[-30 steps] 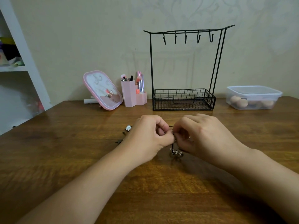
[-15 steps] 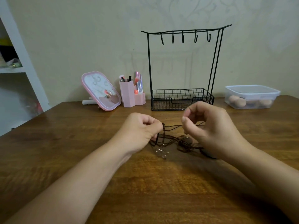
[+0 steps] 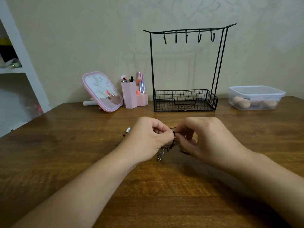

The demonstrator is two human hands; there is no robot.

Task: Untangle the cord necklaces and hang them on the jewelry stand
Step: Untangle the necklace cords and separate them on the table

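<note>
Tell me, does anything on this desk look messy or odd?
Only the cord necklaces: they sit bunched in a knot between the left hand and right hand, which both pinch them. The jewelry stand has bare hooks.

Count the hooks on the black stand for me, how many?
5. All hang in a row from the top bar of the stand: hooks at and. All are empty.

A brown wooden table [image 3: 49,162] stood against a pale patterned wall [image 3: 82,38], white shelving [image 3: 28,71] at left.
</note>
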